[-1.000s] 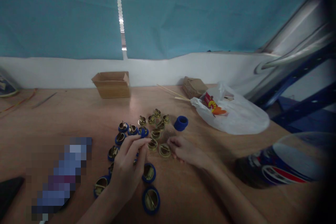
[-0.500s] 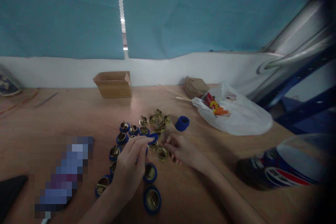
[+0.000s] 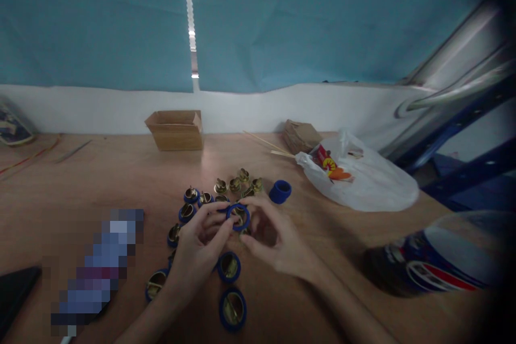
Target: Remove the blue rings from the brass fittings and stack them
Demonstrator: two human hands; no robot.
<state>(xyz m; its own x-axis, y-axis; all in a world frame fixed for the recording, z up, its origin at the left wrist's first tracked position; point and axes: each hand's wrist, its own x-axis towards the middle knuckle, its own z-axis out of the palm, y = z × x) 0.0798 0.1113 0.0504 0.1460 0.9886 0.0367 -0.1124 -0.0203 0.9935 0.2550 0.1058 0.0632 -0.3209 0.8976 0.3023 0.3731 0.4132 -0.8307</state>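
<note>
My left hand (image 3: 197, 242) pinches a blue ring (image 3: 229, 221) between thumb and fingers, its opening facing me. My right hand (image 3: 278, 236) is curled at the ring's right side, index fingertip on its upper edge and thumb just below. Brass shows through the ring; whether it is inside or behind, I cannot tell. Around my hands lie brass pieces with upright tabs: several bare ones (image 3: 220, 186) beyond, and several seated in blue rings, such as this ringed brass piece (image 3: 233, 309). A small stack of blue rings (image 3: 280, 192) stands to the right. My hands hide some pieces.
An open cardboard box (image 3: 177, 131) stands near the wall. Farther right are a brown paper packet (image 3: 300, 137), thin sticks (image 3: 262, 141) and a white plastic bag (image 3: 371, 183). A cola bottle (image 3: 435, 258) lies at right; a blurred-out device (image 3: 99, 269) is at left.
My right hand has moved up and left from beside a bare brass piece to the blue ring. The ring has turned to face me, still in my left hand.
</note>
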